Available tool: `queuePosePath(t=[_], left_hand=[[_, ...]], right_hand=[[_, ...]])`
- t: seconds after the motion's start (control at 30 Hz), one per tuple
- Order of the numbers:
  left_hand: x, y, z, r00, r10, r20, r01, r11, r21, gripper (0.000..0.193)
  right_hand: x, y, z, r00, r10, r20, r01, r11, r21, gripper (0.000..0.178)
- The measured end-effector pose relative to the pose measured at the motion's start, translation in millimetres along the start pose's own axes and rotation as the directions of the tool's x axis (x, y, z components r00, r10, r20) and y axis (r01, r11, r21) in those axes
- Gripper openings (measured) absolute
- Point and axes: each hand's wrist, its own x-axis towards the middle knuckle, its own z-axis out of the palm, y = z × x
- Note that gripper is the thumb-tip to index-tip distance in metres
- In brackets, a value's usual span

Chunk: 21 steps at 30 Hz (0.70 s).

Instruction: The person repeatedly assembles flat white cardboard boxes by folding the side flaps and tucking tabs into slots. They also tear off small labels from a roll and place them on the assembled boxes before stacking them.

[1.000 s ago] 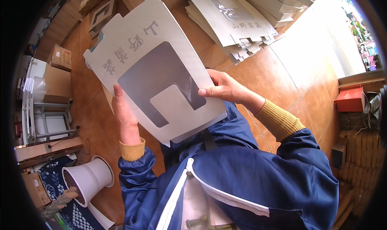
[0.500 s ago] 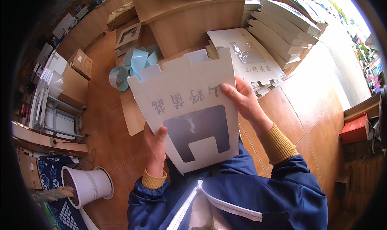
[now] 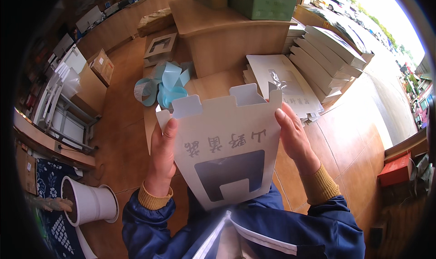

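Note:
Between my two hands is a white cardboard box [image 3: 225, 123] with dark lettering, a clear window and tabbed flaps standing up along its far end. My left hand [image 3: 162, 152] grips its left side, thumb along the edge near the upper left corner. On the opposite side, my right hand [image 3: 296, 136] holds the upper right edge, thumb on the corner and the other fingers partly hidden behind. The box's lower end rests against my lap.
Beyond the box, a wooden desk [image 3: 240, 45] carries a green box [image 3: 263, 4]. Flat white box blanks [image 3: 293, 93] and stacked cartons [image 3: 324, 61] lie to its right. Light-blue ribbon [image 3: 170, 82] and another windowed box [image 3: 161, 49] are at left. A white plant pot [image 3: 93, 200] lies at lower left.
The box has straightened and opened out, its end flaps now spread apart. My left hand has moved up its left side, and my right hand has slid to the upper right corner.

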Motion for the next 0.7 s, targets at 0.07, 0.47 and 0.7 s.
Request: queuePosePath(t=[0.07, 0.47, 0.7], left_hand=[[-3, -1, 4, 1.000, 0.012, 0.025, -0.012, 1.000, -0.002, 0.051], [-14, 19, 10, 0.985, -0.165, -0.049, 0.162, 0.985, -0.056, 0.041], [-19, 19, 6, 0.963, -0.234, -0.132, 0.235, 0.972, -0.003, 0.036]], right_hand=[[1, -7, 4, 0.998, 0.040, -0.045, -0.043, 0.998, -0.047, 0.050], [-7, -27, 12, 0.995, 0.090, -0.038, -0.090, 0.996, 0.003, 0.041], [-8, -28, 15, 0.984, 0.151, -0.095, -0.145, 0.988, 0.059, 0.030]])
